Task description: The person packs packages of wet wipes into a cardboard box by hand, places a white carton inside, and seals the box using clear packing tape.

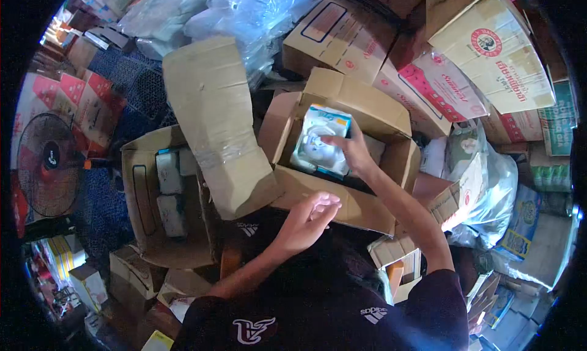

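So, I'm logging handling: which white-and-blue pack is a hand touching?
The pack the right hand touches at the middle carton; packs in the left carton lie untouched.

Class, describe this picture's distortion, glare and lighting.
Head view: fisheye distortion, a round image with black corners; head view: bluish-white glare on the clear plastic bags at the top; head view: the white pack in the right hand is bright, while the dark T-shirt sits in gloom.
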{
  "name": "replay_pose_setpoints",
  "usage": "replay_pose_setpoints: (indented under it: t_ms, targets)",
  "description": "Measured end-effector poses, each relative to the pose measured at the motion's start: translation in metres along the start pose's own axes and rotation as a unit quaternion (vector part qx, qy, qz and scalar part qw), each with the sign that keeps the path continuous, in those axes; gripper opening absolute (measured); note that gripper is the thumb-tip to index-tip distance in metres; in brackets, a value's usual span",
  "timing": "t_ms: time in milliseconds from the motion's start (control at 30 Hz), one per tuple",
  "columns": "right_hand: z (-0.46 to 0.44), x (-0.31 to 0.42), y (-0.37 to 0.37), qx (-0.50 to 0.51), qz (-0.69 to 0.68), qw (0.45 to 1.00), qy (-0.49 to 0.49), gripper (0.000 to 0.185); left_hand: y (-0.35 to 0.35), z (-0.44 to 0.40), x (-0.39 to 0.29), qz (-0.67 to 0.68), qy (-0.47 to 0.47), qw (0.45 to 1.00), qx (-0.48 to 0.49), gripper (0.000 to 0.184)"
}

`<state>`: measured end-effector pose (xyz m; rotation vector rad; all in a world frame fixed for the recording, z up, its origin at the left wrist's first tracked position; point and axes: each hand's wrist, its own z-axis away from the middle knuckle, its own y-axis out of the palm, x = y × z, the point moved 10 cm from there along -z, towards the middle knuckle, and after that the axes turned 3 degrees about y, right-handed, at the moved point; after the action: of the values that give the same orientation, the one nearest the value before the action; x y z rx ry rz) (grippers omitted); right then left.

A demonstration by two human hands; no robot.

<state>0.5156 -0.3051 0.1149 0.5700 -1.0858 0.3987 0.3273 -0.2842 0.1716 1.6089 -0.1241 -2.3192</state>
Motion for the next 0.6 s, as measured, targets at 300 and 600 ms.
replay_pose_setpoints:
  t_ms: [300,600]
  targets:
    - [-0.071,-0.085,-0.051,-0.021,0.456,0.890,0.015,0.094,-0.004,-0.005,0.001,-0.033,0.003,0.999,0.015,0.029]
    - [-0.050,-0.054,0.013,-0.030,0.746,0.654,-0.125,0.061,-0.003,-0.010,0.003,-0.058,-0.016,0.998,0.031,0.028]
